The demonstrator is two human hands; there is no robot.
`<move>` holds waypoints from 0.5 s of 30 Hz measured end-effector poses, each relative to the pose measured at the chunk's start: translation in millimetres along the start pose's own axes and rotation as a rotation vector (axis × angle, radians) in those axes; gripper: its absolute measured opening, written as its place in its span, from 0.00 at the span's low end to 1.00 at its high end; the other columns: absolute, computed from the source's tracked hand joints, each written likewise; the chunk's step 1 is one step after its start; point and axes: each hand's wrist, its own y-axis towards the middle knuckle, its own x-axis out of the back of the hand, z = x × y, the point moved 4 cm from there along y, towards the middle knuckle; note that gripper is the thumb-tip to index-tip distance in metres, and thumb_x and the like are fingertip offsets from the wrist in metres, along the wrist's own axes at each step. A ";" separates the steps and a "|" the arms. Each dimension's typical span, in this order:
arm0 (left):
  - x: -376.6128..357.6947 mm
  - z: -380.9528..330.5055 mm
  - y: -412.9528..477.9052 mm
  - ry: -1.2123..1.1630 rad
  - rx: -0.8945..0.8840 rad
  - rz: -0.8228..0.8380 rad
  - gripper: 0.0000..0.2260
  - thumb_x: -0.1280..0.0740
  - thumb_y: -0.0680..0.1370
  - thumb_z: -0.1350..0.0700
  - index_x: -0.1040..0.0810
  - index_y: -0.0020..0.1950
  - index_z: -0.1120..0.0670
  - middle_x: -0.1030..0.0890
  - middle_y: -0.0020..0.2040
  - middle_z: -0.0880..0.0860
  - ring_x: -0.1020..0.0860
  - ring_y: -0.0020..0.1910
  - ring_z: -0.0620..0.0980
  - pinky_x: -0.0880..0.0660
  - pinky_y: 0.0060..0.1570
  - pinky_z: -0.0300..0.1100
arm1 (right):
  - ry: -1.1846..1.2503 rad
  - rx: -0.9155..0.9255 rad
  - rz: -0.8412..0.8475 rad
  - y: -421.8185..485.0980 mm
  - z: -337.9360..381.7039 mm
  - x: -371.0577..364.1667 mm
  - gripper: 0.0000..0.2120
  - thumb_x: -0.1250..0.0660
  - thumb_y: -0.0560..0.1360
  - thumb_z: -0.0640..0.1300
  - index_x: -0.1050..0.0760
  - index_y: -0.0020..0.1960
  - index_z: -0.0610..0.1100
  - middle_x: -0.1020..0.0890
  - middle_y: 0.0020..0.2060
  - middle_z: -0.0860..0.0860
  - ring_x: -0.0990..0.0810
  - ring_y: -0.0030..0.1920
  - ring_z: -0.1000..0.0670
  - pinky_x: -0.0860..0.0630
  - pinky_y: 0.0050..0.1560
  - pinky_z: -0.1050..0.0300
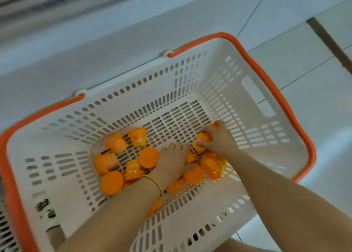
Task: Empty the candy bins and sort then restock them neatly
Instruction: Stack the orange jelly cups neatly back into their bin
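Several orange candy cups (114,144) lie scattered on the bottom of a white slotted shopping basket (247,103) with orange handles (274,84). Both my hands reach down into it. My left hand (172,161), a gold bangle on its wrist, lies palm down over the cups in the middle, fingers straight and spread. My right hand (219,137) grips an orange cup (201,142) near the basket's right wall, with fingers and thumb curled round it. Some cups are hidden under my hands and forearms.
The basket stands on a pale tiled floor (314,57). A white ledge or cabinet base (95,42) runs along its far side. A dark grating (5,229) shows at the lower left edge.
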 end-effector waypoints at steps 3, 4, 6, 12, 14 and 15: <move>-3.0 8.2 -12.2 0.088 -0.002 -0.058 0.30 0.51 0.79 0.35 0.45 0.75 0.51 0.30 0.63 0.53 0.31 0.60 0.54 0.34 0.56 0.48 | 0.069 -0.019 -0.055 0.3 0.4 0.6 0.23 0.32 0.69 0.63 0.29 0.62 0.57 0.41 0.69 0.47 0.33 0.65 0.40 0.30 0.62 0.44; -3.5 11.5 -14.9 0.090 -0.011 -0.059 0.30 0.51 0.79 0.35 0.44 0.75 0.51 0.30 0.63 0.53 0.31 0.60 0.54 0.34 0.56 0.47 | 0.111 -0.018 -0.069 0.5 1.4 0.8 0.21 0.31 0.70 0.62 0.28 0.60 0.57 0.40 0.69 0.47 0.32 0.64 0.40 0.29 0.61 0.44; -2.3 17.8 -15.4 0.070 -0.047 -0.056 0.29 0.49 0.79 0.36 0.43 0.74 0.52 0.29 0.62 0.53 0.30 0.59 0.53 0.32 0.55 0.46 | 0.147 0.002 -0.064 0.2 5.6 0.1 0.18 0.31 0.71 0.60 0.27 0.58 0.56 0.40 0.68 0.48 0.32 0.64 0.41 0.29 0.61 0.44; 19.2 37.1 -19.0 -0.405 -0.043 -0.084 0.23 0.41 0.78 0.39 0.35 0.68 0.50 0.25 0.57 0.49 0.24 0.52 0.48 0.26 0.48 0.42 | -0.113 -0.059 0.006 -8.6 28.0 -8.3 0.25 0.37 0.72 0.66 0.31 0.65 0.56 0.41 0.70 0.47 0.31 0.63 0.36 0.30 0.61 0.41; 31.3 41.2 -23.8 -0.557 0.018 -0.074 0.23 0.40 0.78 0.39 0.35 0.68 0.49 0.25 0.55 0.47 0.23 0.51 0.47 0.25 0.48 0.42 | -0.142 -0.072 -0.040 -11.7 33.1 -6.8 0.22 0.37 0.73 0.64 0.27 0.61 0.54 0.37 0.67 0.47 0.31 0.61 0.37 0.30 0.60 0.42; 37.5 42.7 -26.8 -0.644 0.057 -0.068 0.24 0.39 0.78 0.39 0.36 0.70 0.49 0.26 0.56 0.46 0.24 0.53 0.47 0.24 0.51 0.43 | -0.142 -0.067 -0.060 -13.3 34.3 -6.9 0.20 0.37 0.74 0.63 0.25 0.60 0.53 0.35 0.66 0.47 0.32 0.60 0.38 0.30 0.60 0.43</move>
